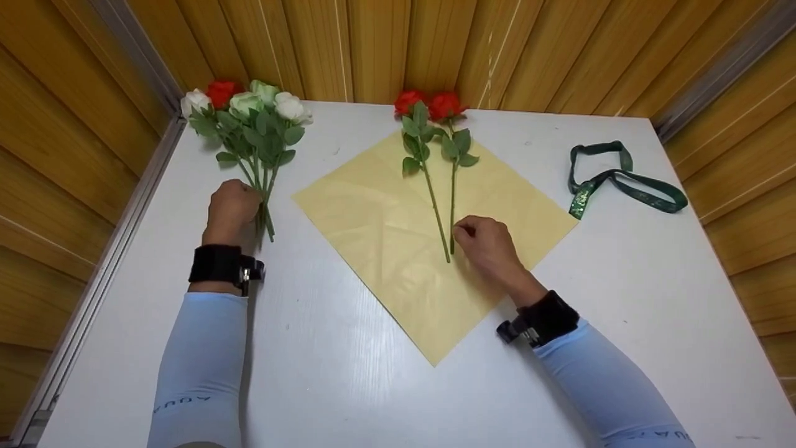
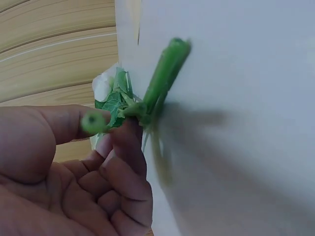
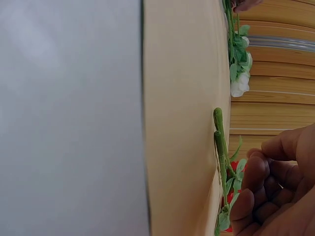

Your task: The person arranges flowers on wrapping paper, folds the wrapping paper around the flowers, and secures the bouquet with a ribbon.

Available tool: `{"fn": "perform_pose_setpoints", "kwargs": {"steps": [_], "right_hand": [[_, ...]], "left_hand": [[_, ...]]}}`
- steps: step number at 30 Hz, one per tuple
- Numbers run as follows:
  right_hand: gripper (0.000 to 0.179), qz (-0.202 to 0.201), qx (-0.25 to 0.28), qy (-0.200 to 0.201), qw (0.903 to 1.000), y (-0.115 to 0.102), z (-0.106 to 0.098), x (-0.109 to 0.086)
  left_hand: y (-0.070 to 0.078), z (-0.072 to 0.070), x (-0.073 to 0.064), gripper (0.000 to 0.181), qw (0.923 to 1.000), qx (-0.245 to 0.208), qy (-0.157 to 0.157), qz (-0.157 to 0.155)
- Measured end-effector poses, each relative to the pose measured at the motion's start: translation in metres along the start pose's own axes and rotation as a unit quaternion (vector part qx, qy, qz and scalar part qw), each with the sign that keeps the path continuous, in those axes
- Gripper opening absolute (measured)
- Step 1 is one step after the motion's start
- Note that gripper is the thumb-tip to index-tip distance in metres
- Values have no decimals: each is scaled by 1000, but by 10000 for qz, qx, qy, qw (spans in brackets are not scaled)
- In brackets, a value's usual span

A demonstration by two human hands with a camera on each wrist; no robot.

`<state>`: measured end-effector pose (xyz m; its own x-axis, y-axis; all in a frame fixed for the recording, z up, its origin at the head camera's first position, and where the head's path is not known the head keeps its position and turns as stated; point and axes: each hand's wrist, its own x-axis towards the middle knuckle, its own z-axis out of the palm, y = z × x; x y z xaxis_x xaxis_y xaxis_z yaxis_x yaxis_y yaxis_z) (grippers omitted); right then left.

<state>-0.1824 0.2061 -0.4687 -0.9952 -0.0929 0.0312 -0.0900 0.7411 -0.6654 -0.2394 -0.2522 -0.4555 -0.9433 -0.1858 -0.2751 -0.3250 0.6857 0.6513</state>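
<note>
At the left, my left hand [image 1: 233,208] grips stems of a bunch of artificial roses [image 1: 255,124] with white, pale green and red heads. In the left wrist view one rose stem [image 2: 93,122] is pinched between thumb and forefinger, its cut end facing the camera, while other stems [image 2: 167,69] stick out beside the fingers. Two red roses [image 1: 453,186] lie side by side on a yellow wrapping sheet [image 1: 373,236], heads past its far corner. My right hand [image 1: 488,246] hovers by their lower stems, fingers loosely curled; the right wrist view shows these stems [image 3: 220,128] outside the fingers.
A dark green ribbon [image 1: 647,196] lies looped at the right, one end by the sheet's right corner. The white table [image 1: 323,386] meets wood-patterned panels [image 1: 373,50] at the back, with metal frame posts [image 1: 149,56] at the corners.
</note>
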Motion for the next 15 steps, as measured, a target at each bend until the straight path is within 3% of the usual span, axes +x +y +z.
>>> {"fn": "perform_pose_setpoints", "kwargs": {"steps": [8,15], "right_hand": [[23,85,154,-97,9998,-1,1,-2],[21,108,81,-28,9999,0,0,-1]], "left_hand": [[-1,1,5,20,9990,-285,337,-65],[19,1,-4,30,9957,-811,435,66]]}}
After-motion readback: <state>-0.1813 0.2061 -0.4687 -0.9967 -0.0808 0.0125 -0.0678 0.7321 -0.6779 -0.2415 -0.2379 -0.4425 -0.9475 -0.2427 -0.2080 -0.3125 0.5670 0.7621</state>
